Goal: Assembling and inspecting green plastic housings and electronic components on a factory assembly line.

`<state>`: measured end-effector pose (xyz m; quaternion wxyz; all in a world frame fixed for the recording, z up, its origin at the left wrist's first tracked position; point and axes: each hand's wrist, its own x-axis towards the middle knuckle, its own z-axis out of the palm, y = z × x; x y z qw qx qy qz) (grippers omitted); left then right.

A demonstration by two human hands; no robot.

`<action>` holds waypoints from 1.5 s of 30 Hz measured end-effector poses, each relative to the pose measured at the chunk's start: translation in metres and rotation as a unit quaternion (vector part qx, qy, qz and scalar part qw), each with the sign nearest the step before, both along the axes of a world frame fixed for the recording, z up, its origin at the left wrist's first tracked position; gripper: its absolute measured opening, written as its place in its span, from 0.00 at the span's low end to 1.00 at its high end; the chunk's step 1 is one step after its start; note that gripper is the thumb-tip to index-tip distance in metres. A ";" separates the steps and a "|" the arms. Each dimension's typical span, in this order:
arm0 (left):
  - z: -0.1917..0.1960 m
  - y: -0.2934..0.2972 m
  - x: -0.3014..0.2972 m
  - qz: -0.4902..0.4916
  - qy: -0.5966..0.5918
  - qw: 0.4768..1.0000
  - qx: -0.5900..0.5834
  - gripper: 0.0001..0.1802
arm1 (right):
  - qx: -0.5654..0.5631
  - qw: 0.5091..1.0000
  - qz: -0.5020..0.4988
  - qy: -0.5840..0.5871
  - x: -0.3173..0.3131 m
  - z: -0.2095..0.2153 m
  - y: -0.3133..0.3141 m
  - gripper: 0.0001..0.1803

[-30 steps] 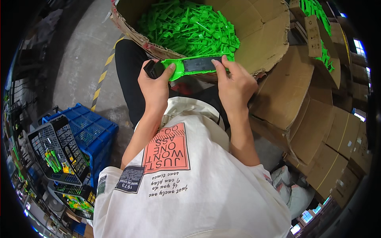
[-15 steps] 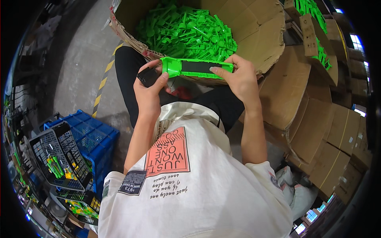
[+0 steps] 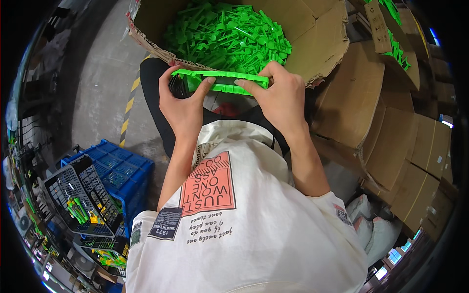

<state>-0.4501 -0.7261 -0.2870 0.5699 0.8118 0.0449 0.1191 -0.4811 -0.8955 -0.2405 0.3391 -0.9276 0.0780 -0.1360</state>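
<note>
A long green plastic casing (image 3: 227, 74) is held crosswise in front of me by both hands, its hollow side partly turned toward me. Inside it lies a black strip (image 3: 222, 83). My left hand (image 3: 183, 112) grips the casing's wider left end, thumb on the near edge. Black pieces (image 3: 179, 89) sit in that same palm, partly hidden by the fingers. My right hand (image 3: 282, 100) is closed around the narrow right end, with its thumb pressed into the hollow on the black strip. Just beyond, a big cardboard box (image 3: 325, 46) contains a heap of small green plastic parts (image 3: 229, 39).
On the left stand a blue crate (image 3: 117, 163) and a black basket (image 3: 63, 188) with green and yellow pieces. Yellow-black tape (image 3: 128, 112) marks the floor. Cardboard boxes (image 3: 347, 93) stack up on the right, with white sacks (image 3: 381, 237) below them.
The casing has shifted slightly left and tipped, showing its long edge more. My right thumb has moved further in along the hollow, and my left thumb now presses the casing's near edge.
</note>
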 end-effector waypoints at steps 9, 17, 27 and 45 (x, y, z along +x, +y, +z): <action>0.005 0.000 0.004 -0.008 0.010 1.000 0.010 0.30 | -0.005 1.000 0.000 0.012 0.003 -0.006 -0.002 0.22; 0.003 -0.002 0.006 0.004 0.016 0.999 0.028 0.31 | -0.023 1.000 -0.002 -0.010 0.006 -0.013 -0.003 0.23; 0.002 0.002 0.009 -0.015 0.043 0.999 0.008 0.32 | 0.207 0.971 0.115 -0.042 0.016 -0.019 0.002 0.11; 0.042 0.018 0.001 -0.058 0.179 0.952 -0.243 0.24 | 0.445 0.875 0.118 0.147 0.013 0.013 -0.025 0.12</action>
